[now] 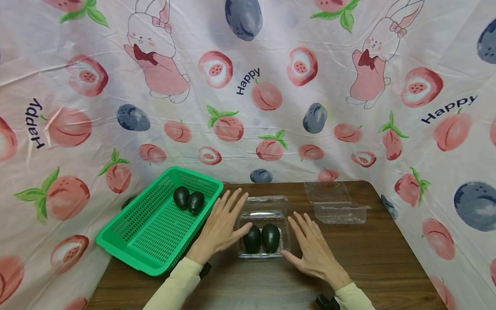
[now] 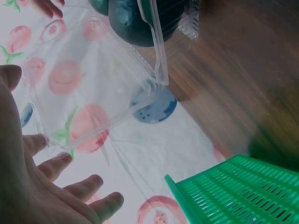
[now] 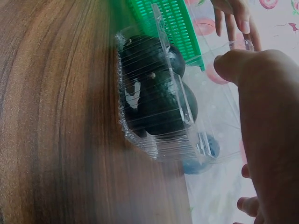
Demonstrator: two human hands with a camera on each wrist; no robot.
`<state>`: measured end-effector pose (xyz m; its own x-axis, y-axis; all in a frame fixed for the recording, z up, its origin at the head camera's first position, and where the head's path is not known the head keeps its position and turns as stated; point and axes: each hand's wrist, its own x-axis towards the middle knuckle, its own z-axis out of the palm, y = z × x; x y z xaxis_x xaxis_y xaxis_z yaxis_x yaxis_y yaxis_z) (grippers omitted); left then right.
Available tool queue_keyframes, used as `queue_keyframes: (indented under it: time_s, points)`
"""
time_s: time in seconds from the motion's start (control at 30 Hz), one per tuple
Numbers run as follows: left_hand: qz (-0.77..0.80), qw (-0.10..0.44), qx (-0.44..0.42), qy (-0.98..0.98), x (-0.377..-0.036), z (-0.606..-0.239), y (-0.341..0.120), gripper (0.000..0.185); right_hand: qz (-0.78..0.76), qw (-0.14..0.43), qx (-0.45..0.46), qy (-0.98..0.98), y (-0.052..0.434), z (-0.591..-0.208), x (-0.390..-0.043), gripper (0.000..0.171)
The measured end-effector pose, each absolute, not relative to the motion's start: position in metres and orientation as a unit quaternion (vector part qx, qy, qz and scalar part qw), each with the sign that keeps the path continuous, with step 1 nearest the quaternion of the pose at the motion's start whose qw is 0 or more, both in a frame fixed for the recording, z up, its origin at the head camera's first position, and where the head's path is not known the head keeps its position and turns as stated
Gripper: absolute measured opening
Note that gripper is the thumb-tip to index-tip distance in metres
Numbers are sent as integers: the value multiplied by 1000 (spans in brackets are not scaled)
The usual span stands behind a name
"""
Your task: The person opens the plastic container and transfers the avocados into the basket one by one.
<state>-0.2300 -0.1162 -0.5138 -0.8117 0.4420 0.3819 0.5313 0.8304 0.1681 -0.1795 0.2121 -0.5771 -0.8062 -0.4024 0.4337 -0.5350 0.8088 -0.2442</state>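
Observation:
Two dark green avocados (image 1: pixel 271 238) sit side by side in a clear plastic clamshell box (image 1: pixel 263 255), whose lid (image 1: pixel 267 203) stands raised at the back. My left hand (image 1: pixel 218 224) is spread with straight fingers at the box's left side, its thumb overlapping the left avocado in the head view. In the left wrist view, its fingertips (image 2: pixel 56 163) are right at a corner of the lid. On the right side of the box, my right hand (image 1: pixel 315 254) hovers with fingers extended and thumb near the front corner. Neither hand grips anything.
A green slotted basket (image 1: pixel 151 232) lies slanted at the left, with two more avocados (image 1: pixel 195 202) in it. Another clear clamshell box (image 1: pixel 341 214) stands open at the back right of the wooden table (image 1: pixel 379 267). A printed cloth (image 1: pixel 240 168) hangs behind.

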Motion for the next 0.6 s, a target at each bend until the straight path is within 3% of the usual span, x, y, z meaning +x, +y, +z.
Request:
queue_keyframes:
  time_s: [0.6]
  points:
    - [-129,162,-276,-939,-253,-506,-115,94,180,147,262,-937,199,-588,-185,101]
